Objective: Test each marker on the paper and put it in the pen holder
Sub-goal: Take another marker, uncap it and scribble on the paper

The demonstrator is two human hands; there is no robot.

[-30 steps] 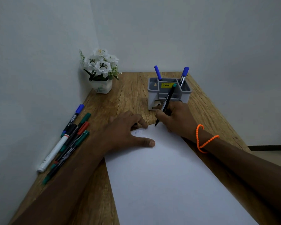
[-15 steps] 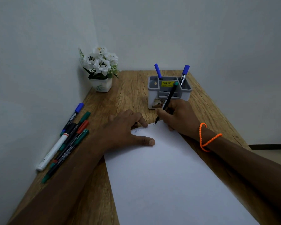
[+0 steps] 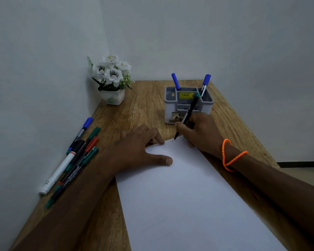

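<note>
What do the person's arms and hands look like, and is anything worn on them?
Both forearms are bare, with no sleeves in view. The left hand wears nothing: no ring, watch or glove is visible. The right hand is also bare, but an orange beaded cord is looped around its wrist as a bracelet, apparently wound twice. No other markings can be seen.

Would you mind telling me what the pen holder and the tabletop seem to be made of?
The pen holder looks like moulded plastic, grey and white with a matte finish and rounded compartment walls. The tabletop shows brown wood grain with crack-like lines; whether solid wood or a printed laminate cannot be told.
</note>
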